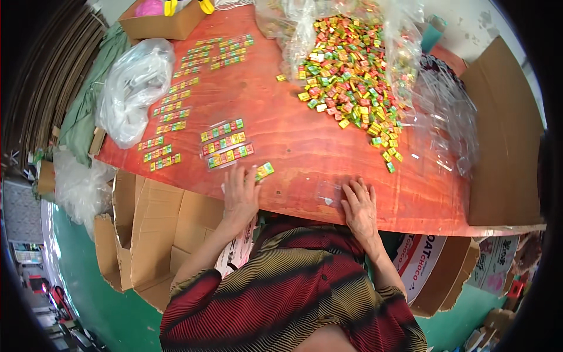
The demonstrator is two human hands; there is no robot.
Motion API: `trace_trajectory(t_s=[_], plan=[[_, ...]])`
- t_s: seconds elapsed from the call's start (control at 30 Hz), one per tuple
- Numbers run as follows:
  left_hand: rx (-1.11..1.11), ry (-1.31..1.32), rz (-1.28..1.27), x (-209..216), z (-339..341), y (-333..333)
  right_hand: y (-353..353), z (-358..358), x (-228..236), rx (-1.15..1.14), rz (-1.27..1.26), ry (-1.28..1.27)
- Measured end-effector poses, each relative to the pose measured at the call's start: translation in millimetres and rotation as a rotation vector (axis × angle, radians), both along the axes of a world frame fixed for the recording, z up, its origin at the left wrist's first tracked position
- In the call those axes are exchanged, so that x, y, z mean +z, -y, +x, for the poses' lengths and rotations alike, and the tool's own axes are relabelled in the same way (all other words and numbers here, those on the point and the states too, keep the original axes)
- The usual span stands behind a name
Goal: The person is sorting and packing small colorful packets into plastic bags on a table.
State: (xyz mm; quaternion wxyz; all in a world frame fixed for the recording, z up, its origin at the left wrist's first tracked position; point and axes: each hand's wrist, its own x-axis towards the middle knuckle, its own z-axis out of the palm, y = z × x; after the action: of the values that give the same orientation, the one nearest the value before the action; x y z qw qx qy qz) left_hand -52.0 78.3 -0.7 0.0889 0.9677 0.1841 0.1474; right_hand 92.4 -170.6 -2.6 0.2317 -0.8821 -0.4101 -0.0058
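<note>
My left hand (239, 193) is at the front edge of the red table, its fingers closed round the left end of a short row of small yellow and green packets (265, 171); part of that row is hidden by the fingers. Just beyond it, clear plastic trays (227, 142) hold neat rows of coloured packets. My right hand (359, 202) lies palm down with its fingers apart, at the right side of an empty clear plastic tray (328, 192). A large heap of loose red, yellow and green packets (352, 82) spills from a plastic bag toward the right hand.
Several filled rows (170, 115) line the table's left side, next to a crumpled plastic bag (136, 88). Clear empty trays (443, 117) pile up at the right beside an upright cardboard sheet (504, 135). Open cardboard boxes (158, 229) stand below the front edge; another box (167, 24) is far left.
</note>
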Motion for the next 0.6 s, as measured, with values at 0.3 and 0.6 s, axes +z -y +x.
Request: trace_trajectory(t_s=[0.3, 0.6], plan=[[0.153, -0.064, 0.005, 5, 13, -65, 1, 2, 4, 0.006, -0.011, -0.004], [0.030, -0.153, 0.052, -2, 60, -139, 8, -2, 3, 0.001, -0.012, -0.011]])
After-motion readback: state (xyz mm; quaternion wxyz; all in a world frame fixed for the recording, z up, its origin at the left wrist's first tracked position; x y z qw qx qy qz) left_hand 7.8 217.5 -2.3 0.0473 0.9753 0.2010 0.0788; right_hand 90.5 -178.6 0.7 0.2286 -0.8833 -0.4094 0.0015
